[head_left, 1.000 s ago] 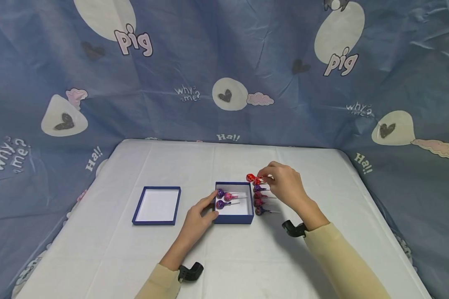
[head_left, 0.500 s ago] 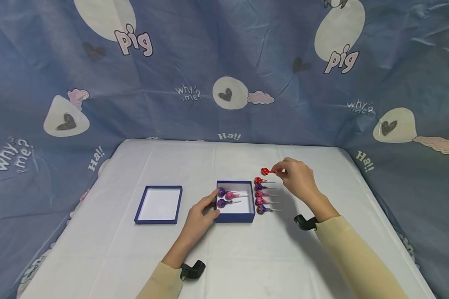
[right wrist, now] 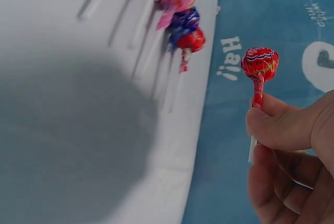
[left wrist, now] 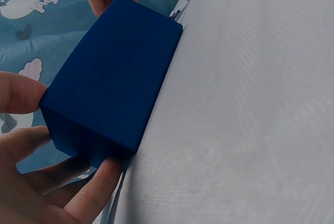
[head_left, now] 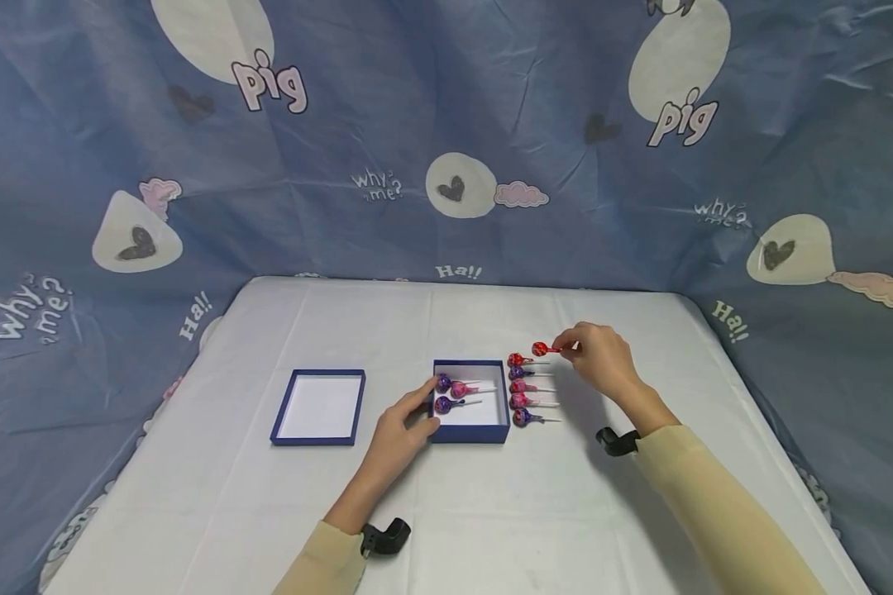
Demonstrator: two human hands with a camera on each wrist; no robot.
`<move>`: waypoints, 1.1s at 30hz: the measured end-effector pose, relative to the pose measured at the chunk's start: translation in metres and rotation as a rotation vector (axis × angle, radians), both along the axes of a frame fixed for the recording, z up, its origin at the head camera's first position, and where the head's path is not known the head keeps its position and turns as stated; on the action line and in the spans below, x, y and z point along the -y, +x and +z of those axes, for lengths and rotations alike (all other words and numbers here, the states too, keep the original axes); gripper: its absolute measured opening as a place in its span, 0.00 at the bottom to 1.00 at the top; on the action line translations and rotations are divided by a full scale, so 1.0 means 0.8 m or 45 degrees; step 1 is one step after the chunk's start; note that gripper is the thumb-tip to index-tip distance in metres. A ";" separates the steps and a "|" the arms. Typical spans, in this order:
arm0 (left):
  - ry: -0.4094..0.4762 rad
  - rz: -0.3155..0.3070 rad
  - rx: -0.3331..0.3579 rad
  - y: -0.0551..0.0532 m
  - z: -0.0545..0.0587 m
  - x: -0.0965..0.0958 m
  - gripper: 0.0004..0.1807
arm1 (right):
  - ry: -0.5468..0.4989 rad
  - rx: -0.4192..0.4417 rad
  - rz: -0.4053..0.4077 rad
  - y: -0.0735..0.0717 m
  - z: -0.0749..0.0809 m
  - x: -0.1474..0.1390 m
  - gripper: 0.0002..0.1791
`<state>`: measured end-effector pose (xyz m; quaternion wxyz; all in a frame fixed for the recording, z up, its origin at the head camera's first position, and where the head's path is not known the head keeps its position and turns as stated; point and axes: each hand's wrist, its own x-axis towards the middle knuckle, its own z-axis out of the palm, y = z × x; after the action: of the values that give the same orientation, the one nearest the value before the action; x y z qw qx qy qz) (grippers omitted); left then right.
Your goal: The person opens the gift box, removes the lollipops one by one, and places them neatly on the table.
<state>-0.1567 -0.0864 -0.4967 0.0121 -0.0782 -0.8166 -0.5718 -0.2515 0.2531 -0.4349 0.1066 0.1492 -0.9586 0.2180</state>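
Note:
My left hand (head_left: pixel 402 430) holds the open blue box (head_left: pixel 470 434) by its left side. Close up in the left wrist view, one digit is at the rim of the blue box (left wrist: pixel 109 72), and other fingers touch the end wall. Inside lie two purple lollipops and one pink lollipop (head_left: pixel 459 389). Beyond the box's right side, my right hand (head_left: pixel 599 357) pinches a red lollipop (head_left: pixel 540 349) by its stick, between thumb and fingers. Its wrapped head (right wrist: pixel 260 63) points up in the right wrist view.
Several lollipops (head_left: pixel 521 401) lie in a column along the box's right side, sticks pointing right. A blue-rimmed lid (head_left: pixel 315 441) with a white inside lies to the left. White cloth (head_left: pixel 491 512) covers the table, with a blue printed curtain (head_left: pixel 342 223) behind.
My right hand has lifted the red lollipop off the column's far end and carried it right, then lowered slightly. The left hand stays at the box.

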 end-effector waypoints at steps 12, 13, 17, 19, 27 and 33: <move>-0.006 -0.007 -0.010 -0.001 -0.001 0.001 0.34 | 0.050 0.098 0.016 -0.012 -0.033 -0.015 0.10; -0.006 -0.006 -0.010 -0.001 -0.001 0.001 0.34 | 0.052 0.100 0.015 -0.013 -0.035 -0.015 0.10; 0.000 -0.008 -0.014 -0.001 -0.001 0.001 0.34 | 0.059 0.104 0.015 -0.016 -0.042 -0.016 0.12; 0.005 -0.009 -0.014 -0.001 -0.002 0.001 0.34 | 0.067 0.108 0.013 -0.017 -0.044 -0.015 0.12; 0.022 -0.022 -0.004 -0.001 -0.004 0.001 0.35 | 0.077 0.158 0.012 -0.019 -0.049 -0.016 0.14; 0.016 -0.019 -0.006 -0.001 -0.004 0.003 0.35 | 0.077 0.171 0.029 -0.022 -0.053 -0.015 0.10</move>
<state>-0.1573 -0.0885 -0.5000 0.0103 -0.0857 -0.8122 -0.5769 -0.2687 0.2654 -0.4777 0.0352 0.1482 -0.9680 0.1996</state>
